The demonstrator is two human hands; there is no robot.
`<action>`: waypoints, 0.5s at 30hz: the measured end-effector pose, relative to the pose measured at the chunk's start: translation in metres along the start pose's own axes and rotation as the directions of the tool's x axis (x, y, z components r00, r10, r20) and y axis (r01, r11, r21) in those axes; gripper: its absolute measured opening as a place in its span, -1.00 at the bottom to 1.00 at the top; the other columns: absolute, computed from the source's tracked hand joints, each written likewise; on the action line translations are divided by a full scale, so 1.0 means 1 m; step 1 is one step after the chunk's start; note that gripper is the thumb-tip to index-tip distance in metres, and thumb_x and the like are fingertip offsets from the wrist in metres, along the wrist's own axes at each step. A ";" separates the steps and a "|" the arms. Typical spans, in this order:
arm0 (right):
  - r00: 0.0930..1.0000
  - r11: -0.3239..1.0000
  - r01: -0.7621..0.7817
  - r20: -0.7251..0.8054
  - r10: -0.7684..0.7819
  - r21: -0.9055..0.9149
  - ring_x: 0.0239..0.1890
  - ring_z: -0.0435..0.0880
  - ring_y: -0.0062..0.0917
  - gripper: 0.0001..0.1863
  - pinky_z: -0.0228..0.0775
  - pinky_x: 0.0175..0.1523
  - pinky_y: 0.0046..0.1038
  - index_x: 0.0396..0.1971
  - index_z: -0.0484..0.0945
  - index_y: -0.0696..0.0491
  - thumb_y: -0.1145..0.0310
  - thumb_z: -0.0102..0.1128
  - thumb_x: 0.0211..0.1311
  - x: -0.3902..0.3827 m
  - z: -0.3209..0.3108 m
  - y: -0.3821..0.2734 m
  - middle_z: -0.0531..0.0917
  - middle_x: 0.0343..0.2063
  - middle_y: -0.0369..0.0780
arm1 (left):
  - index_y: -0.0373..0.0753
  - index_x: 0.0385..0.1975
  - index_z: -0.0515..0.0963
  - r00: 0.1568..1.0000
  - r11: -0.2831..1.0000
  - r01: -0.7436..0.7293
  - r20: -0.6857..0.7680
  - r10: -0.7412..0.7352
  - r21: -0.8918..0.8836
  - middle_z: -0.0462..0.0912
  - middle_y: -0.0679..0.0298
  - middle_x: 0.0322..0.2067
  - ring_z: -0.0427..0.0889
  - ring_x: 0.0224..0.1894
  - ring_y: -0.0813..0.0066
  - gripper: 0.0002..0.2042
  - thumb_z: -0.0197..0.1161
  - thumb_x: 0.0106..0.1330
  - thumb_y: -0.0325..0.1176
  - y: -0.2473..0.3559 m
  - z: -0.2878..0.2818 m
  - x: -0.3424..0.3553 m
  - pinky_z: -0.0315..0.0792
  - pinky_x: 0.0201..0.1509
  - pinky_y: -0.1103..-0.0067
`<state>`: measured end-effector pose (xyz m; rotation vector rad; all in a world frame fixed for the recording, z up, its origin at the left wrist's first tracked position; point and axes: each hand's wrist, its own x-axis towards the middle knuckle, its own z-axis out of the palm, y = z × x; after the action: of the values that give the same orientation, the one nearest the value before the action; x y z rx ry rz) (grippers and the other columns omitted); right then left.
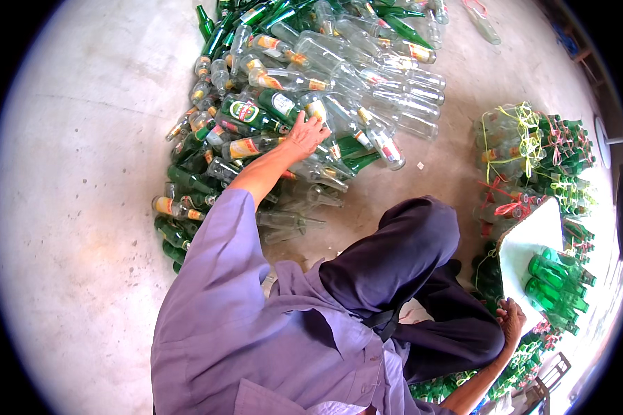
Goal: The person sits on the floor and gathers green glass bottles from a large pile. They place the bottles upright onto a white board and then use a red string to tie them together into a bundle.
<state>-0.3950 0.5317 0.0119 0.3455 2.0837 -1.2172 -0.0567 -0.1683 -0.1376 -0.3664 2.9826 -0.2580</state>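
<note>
My left hand (306,137) reaches into a large heap of loose glass bottles lying on their sides. Its fingers are curled on a clear bottle with a yellow label (315,108), just beside a green bottle with a white label (279,103). My right hand (509,315), low on the right, has its fingers closed at the edge of a white board (516,259); whether they hold something is hidden. Several green bottles (554,283) lie side by side on that board.
Bundles of bottles tied with yellow and red string (526,149) stand at the right, around the board. My bent legs (387,263) are below the heap. Pale concrete floor (76,194) spreads to the left. A chair frame (554,373) shows at the lower right.
</note>
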 end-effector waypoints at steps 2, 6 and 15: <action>1.000 1.000 0.002 0.002 -0.002 0.000 -0.50 0.66 -0.65 -0.62 0.41 -0.51 -0.68 -0.05 0.60 0.12 0.13 0.27 0.34 0.002 -0.001 0.000 0.73 -0.28 -0.21 | -0.08 -0.11 0.50 0.997 0.999 -0.049 -0.056 0.049 0.002 0.54 0.27 -0.09 0.50 -0.02 0.32 -0.70 0.19 0.12 -0.45 -0.003 -0.008 -0.001 0.16 0.22 -0.01; 1.000 1.000 0.007 -0.001 -0.007 0.018 -0.51 0.66 -0.67 -0.61 0.39 -0.53 -0.68 -0.05 0.58 0.15 0.13 0.27 0.34 0.006 -0.001 -0.001 0.73 -0.27 -0.21 | -0.13 -0.07 0.46 0.984 0.994 -0.105 -0.141 0.109 0.030 0.56 0.28 -0.12 0.53 -0.01 0.35 -0.66 0.17 0.10 -0.47 -0.004 -0.031 0.002 0.15 0.24 -0.03; 0.999 0.999 0.039 0.009 -0.039 0.012 -0.48 0.67 -0.66 -0.57 0.43 -0.50 -0.67 -0.02 0.57 0.16 0.11 0.27 0.34 0.009 -0.002 0.001 0.73 -0.24 -0.20 | -0.16 -0.05 0.45 0.900 0.994 0.068 -0.424 -0.099 -0.088 0.62 0.27 -0.18 0.61 -0.06 0.31 -0.62 0.20 0.07 -0.55 -0.034 -0.074 0.006 0.14 0.25 0.03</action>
<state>-0.4023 0.5327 0.0056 0.3054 2.0845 -1.2521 -0.0656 -0.1911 -0.0602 -0.5062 3.4212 -0.2715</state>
